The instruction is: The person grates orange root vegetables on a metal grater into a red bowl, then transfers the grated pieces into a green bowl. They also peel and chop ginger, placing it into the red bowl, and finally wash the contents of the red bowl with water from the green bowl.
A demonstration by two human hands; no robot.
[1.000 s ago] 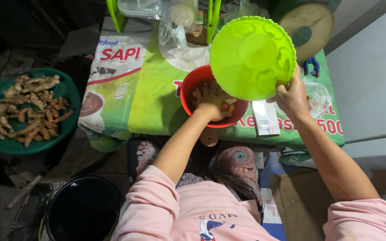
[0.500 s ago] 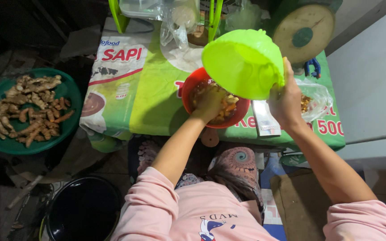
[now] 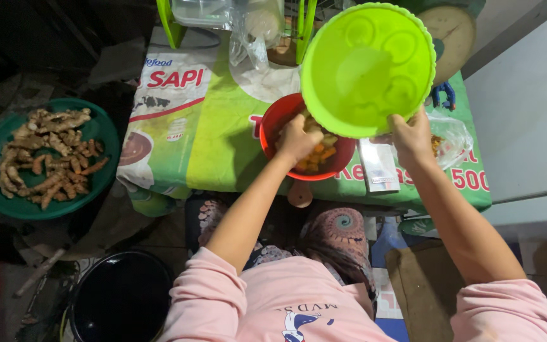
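A person in a pink sweatshirt (image 3: 286, 304) works over a low table (image 3: 223, 145) covered with a printed green plastic sheet, seen from above. The right hand (image 3: 413, 136) grips the near rim of a lime-green bowl (image 3: 368, 66), fingers closed on its edge, and holds it tilted in the air with its empty inside, moulded with rings, turned toward the camera. That bowl hangs above and partly in front of a red bowl (image 3: 273, 126) that stands on the table near its front edge. The left hand (image 3: 295, 136) is down inside the red bowl, curled into a loose fist among yellow and orange pieces (image 3: 321, 157) (whether it holds any of them cannot be told, as the fingers are hidden). Just beside the red bowl, to the right, lie a flat white packet (image 3: 378, 166) and a clear plastic bag (image 3: 447, 136) with something brownish in it. Behind the lime-green bowl sits a scale (image 3: 452, 28) with a round dial, and a knotted clear bag (image 3: 251, 31) rests at the table's far edge. Well apart to the left, on the dark floor, a dark green tray (image 3: 99, 136) holds a heap of knobbly brown roots (image 3: 45, 155). A black bucket (image 3: 121, 297) stands near the person's left elbow.
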